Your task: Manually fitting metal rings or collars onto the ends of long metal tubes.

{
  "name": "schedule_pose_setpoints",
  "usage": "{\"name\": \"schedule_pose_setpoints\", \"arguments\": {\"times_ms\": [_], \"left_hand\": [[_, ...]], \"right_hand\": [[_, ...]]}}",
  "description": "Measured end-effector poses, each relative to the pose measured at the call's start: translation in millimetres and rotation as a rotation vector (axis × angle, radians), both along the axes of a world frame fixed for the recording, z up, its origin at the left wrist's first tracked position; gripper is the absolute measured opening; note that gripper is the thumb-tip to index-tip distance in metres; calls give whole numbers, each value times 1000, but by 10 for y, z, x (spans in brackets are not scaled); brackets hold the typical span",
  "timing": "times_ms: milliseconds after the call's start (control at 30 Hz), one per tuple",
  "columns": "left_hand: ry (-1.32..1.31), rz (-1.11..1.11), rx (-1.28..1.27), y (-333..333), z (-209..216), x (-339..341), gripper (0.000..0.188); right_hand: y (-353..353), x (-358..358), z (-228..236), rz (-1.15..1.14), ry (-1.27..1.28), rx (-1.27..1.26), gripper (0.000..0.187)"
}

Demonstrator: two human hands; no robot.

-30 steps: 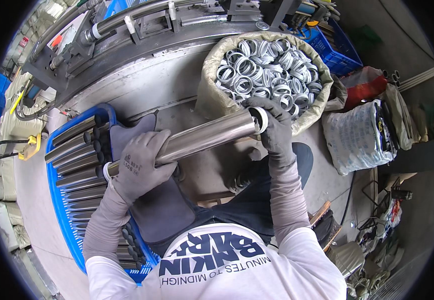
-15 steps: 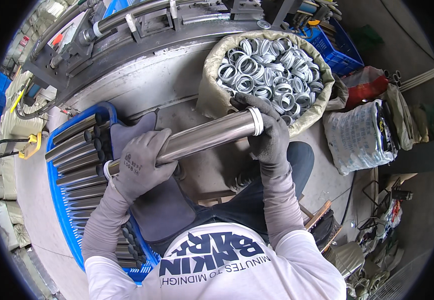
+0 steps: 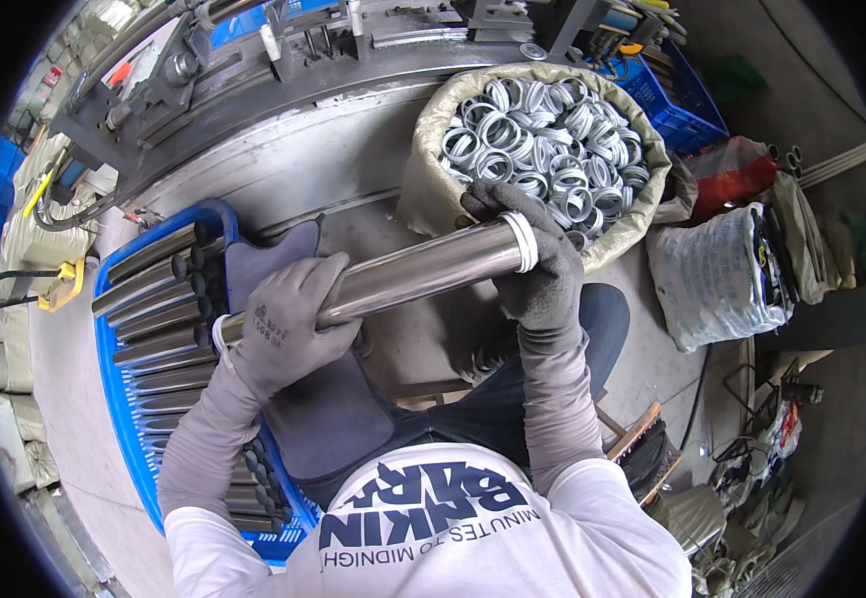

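Note:
A shiny metal tube (image 3: 423, 267) lies slantwise in front of me, its right end higher in the picture. My left hand (image 3: 293, 324), in a grey glove, is wrapped round it toward its left end. A pale ring (image 3: 220, 335) shows at that end, beside my left wrist. My right hand (image 3: 542, 261), also gloved, holds the other end by a white ring (image 3: 520, 242) fitted round it; the fingertips are partly hidden behind the tube. Just beyond my right hand stands a beige sack (image 3: 423, 179) full of loose grey-white rings (image 3: 552, 140).
A blue crate (image 3: 114, 399) of dark metal tubes (image 3: 159, 329) stands at my left. Across the far side runs a metal machine bench (image 3: 253, 120) with upright posts. White and red sacks (image 3: 717, 274) and another blue crate (image 3: 677, 115) are on the right.
The held tube and my right hand have shifted slightly right. On the bench, the shiny tube that lay along the upright posts no longer shows there.

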State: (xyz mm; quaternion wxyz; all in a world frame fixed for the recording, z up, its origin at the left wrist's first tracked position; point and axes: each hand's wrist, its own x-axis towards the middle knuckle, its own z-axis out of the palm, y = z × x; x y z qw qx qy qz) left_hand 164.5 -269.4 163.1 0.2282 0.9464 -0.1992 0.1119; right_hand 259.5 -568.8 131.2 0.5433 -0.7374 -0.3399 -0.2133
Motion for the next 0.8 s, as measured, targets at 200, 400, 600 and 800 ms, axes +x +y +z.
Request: {"name": "schedule_pose_setpoints", "arguments": {"times_ms": [200,400,600,800], "left_hand": [[-24,21,26,-26,-48,-15,63],[55,-14,7,51,-18,30,63],[43,-41,76,35,-84,-11,66],[58,-41,106,36,-95,60,68]], "right_hand": [[153,-160,14,111,491,408,60],[67,5,-162,32,366,272,57],[130,-90,214,-18,652,52,32],[153,26,124,12,738,101,32]]}}
